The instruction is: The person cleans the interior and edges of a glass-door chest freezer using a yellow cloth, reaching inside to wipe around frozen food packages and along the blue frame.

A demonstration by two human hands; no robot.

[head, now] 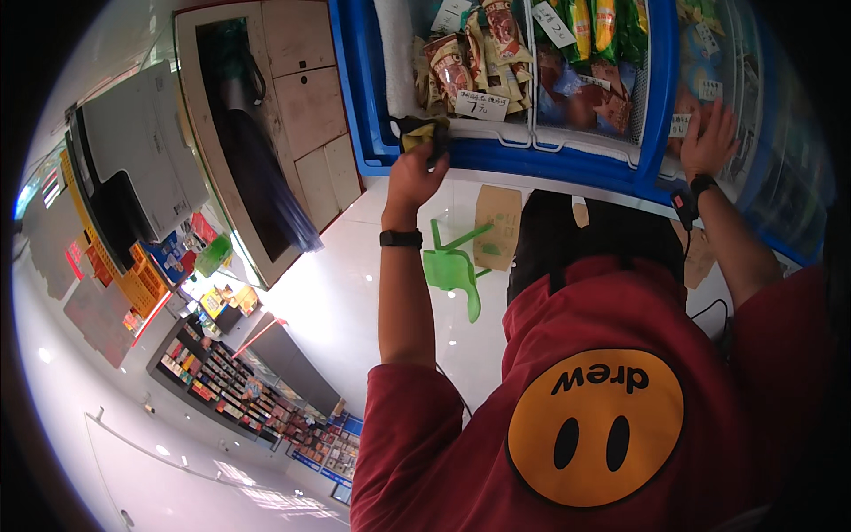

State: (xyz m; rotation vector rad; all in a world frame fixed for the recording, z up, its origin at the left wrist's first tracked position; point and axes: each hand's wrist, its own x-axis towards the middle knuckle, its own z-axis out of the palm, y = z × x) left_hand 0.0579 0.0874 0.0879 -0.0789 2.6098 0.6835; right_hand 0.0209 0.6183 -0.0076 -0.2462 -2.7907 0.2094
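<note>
My left hand (415,176) grips a crumpled dark and yellow cloth (419,132) at the near left inner edge of a blue chest freezer (505,156). Fingers spread, my right hand (710,141) lies flat on the glass lid (731,86) at the right, beside a white price tag (679,125). Between the hands the freezer stands uncovered. Inside, a white wire basket (530,100) keeps beige wrapped ice creams (449,70) apart from yellow-green packs (592,30) and reddish-brown packs (608,100). Frost (397,60) coats the left inner wall.
A small green plastic chair (449,269) stands on the tiled floor behind my left arm, near a flattened cardboard piece (497,226). At left are a doorway with a plastic strip curtain (266,166) and a grey machine (143,146). A cable (715,306) hangs at right.
</note>
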